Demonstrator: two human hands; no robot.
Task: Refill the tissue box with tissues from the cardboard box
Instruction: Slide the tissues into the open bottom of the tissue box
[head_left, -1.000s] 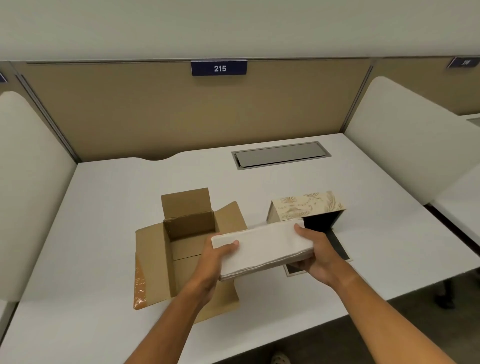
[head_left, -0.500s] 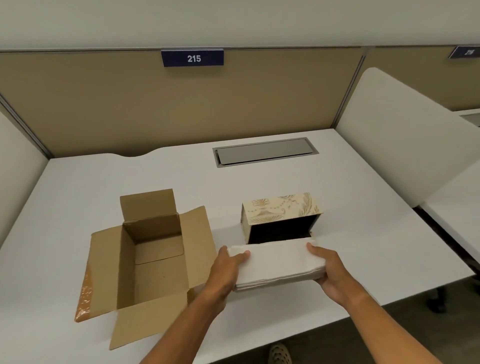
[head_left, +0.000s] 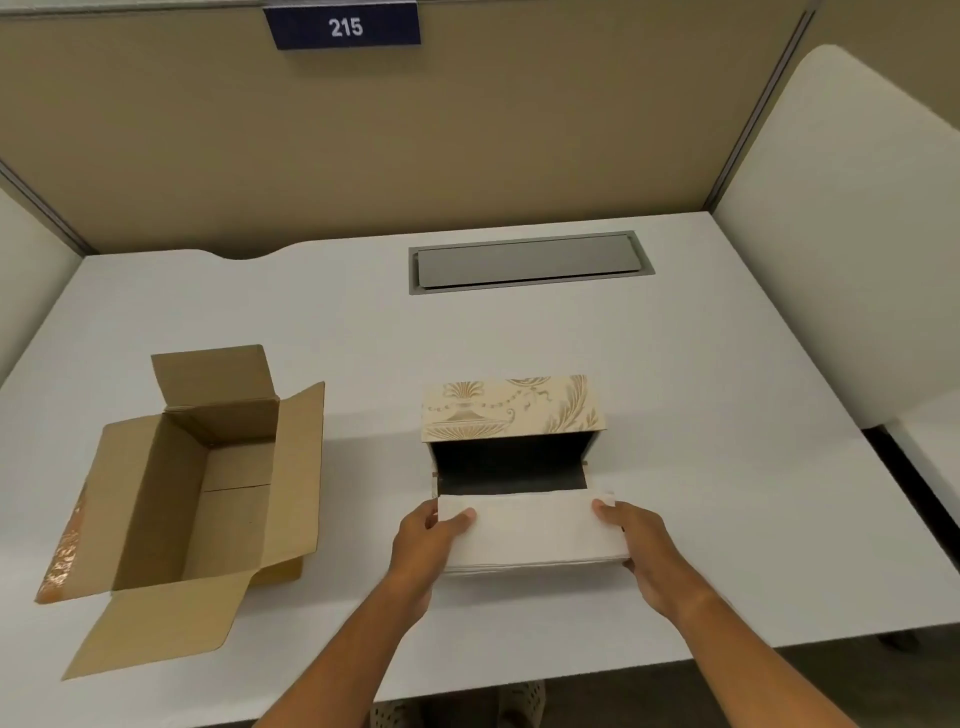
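A white stack of tissues (head_left: 530, 532) is held by its two short ends: my left hand (head_left: 423, 545) grips the left end, my right hand (head_left: 641, 551) the right end. The stack's far edge sits at the dark open mouth of the tissue box (head_left: 511, 410), a cream box with gold ornament lying on its side, its opening facing me. The brown cardboard box (head_left: 208, 488) stands open to the left, flaps spread, with nothing visible inside.
All of this rests on a white desk (head_left: 311, 322) with a grey cable hatch (head_left: 530, 262) at the back. Tan partition panels close the back, white dividers stand at both sides. The desk's front edge runs just under my forearms.
The tissue stack moved right, away from the cardboard box, and now lines up squarely with the tissue box's opening. The view shifted closer and to the right.
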